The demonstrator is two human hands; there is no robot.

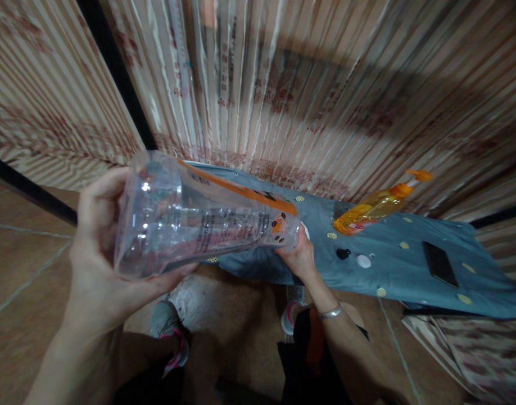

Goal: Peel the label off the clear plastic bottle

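Note:
A clear plastic bottle (224, 225) with an orange-and-white printed label is held tilted sideways between my two hands. Its wide base faces the camera, and no liquid is visible inside. My left hand (102, 247) wraps around that base, thumb along the lower side. At the narrow far end, the fingers of my right hand (299, 256) close around the bottle; a silver bangle circles that wrist. Something white shows just past these fingers, too hidden to name. To the right, a pump bottle (370, 211) of amber liquid stands on the blue cloth (312, 264).
Near the pump bottle lie a small black piece (343, 253) and a white disc (363, 261). Farther right rests a dark phone-like slab (440, 263). Behind the cloth-covered surface hangs a striped, flowered curtain (275, 84). A black pole (118, 73) stands at left.

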